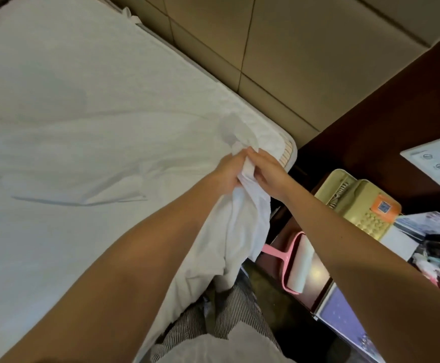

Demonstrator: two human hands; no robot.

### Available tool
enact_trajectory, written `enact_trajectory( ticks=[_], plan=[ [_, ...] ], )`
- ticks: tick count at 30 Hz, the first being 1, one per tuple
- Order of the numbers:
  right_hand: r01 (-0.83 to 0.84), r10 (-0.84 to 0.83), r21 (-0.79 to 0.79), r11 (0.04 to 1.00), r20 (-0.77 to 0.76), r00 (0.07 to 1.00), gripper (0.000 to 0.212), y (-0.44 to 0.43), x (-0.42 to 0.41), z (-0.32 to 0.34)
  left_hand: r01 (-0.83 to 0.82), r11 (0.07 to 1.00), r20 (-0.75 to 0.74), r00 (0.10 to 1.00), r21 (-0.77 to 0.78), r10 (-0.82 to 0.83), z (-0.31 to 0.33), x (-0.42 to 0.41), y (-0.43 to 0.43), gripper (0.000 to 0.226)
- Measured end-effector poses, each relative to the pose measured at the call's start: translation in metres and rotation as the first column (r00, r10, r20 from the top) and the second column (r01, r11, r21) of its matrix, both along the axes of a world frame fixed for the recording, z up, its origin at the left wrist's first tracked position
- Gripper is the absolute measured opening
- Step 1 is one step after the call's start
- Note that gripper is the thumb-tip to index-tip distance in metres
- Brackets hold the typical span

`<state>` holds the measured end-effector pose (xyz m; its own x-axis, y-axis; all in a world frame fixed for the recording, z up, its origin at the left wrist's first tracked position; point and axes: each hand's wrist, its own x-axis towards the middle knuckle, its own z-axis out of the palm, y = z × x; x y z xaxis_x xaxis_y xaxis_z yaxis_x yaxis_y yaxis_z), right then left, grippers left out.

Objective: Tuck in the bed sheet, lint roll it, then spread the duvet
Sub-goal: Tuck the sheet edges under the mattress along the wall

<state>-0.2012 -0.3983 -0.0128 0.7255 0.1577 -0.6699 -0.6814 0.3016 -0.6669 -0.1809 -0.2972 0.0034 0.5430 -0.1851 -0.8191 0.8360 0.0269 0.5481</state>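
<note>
Bare forearms, finely striped clothing

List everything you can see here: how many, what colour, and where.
bed sheet: one, white, over the mattress, near corner bunched and lifted
mattress: one, pale, striped edge, corner bared by the hands
wall panels: several, beige, behind the bed
nightstand: one, dark brown, right of the bed
lint roller: one, pink with white roll, on the nightstand
telephone: one, yellowish, orange sticker, on the nightstand
switch panel: one, white, far right
booklets: a few, mixed colours, right of the telephone
striped trousers: one pair, dark and white, bottom centre
left hand: one, grips the sheet corner
right hand: one, grips the same corner
</note>
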Motion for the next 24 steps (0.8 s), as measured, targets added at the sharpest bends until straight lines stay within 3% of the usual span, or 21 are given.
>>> enact_trajectory(
  ticks=[3,6,7,9,11,12,13,15,17,19,20,22,24],
  plan=[
    [0.168,-0.167,0.003,0.986,0.067,0.984,0.029,-0.012,0.007,-0.01,-0.098,0.978,0.084,0.993,0.184,0.083,-0.009,0.018,-0.005,0.036],
    [0.285,-0.29,-0.358,0.889,0.042,0.956,0.012,-0.026,-0.002,-0.022,-0.353,0.86,0.15,0.936,0.369,0.319,-0.012,0.034,0.012,0.048],
    [0.193,-0.218,-0.492,0.849,0.006,0.976,0.014,-0.034,-0.01,-0.034,-0.406,0.825,0.161,0.914,0.394,0.372,-0.015,0.039,0.019,0.05],
    [-0.254,0.172,-0.663,0.704,-0.189,0.967,0.021,-0.047,-0.034,-0.062,-0.499,0.777,0.133,0.862,0.383,0.489,-0.027,0.045,0.029,0.051],
    [-0.694,0.578,-0.596,0.403,-0.422,0.698,0.02,-0.053,-0.061,-0.09,-0.594,0.726,0.108,0.794,0.347,0.598,-0.032,0.043,0.028,0.048],
    [-0.805,0.684,-0.538,0.251,-0.489,0.541,0.019,-0.052,-0.073,-0.098,-0.617,0.701,0.107,0.773,0.358,0.625,-0.032,0.04,0.025,0.046],
    [-0.857,0.728,-0.494,0.143,-0.534,0.43,0.024,-0.049,-0.084,-0.106,-0.629,0.698,0.104,0.763,0.342,0.638,-0.034,0.037,0.02,0.044],
    [-0.885,0.738,-0.463,0.05,-0.58,0.345,0.041,-0.045,-0.1,-0.119,-0.612,0.75,0.092,0.787,0.251,0.61,-0.041,0.03,0.009,0.045],
    [-0.888,0.724,-0.459,0.001,-0.612,0.317,0.05,-0.04,-0.11,-0.131,-0.429,0.884,0.063,0.903,0.189,0.425,-0.05,0.017,-0.003,0.05],
    [-0.902,0.72,-0.429,0.042,-0.613,0.325,0.054,-0.039,-0.118,-0.141,-0.064,0.968,0.048,0.997,0.243,0.054,-0.062,-0.004,-0.017,0.063],
    [-0.906,0.719,-0.416,0.079,-0.606,0.341,0.054,-0.04,-0.122,-0.147,0.119,0.938,0.027,0.99,0.326,-0.135,-0.07,-0.019,-0.024,0.073],
    [-0.893,0.735,-0.431,0.127,-0.564,0.376,0.054,-0.042,-0.128,-0.152,0.422,0.756,-0.093,0.894,0.501,-0.438,-0.084,-0.055,-0.036,0.095],
    [-0.871,0.742,-0.477,0.121,-0.539,0.398,0.049,-0.046,-0.135,-0.158,0.578,0.655,-0.212,0.806,0.486,-0.553,-0.102,-0.083,-0.045,0.104]
  ],
)
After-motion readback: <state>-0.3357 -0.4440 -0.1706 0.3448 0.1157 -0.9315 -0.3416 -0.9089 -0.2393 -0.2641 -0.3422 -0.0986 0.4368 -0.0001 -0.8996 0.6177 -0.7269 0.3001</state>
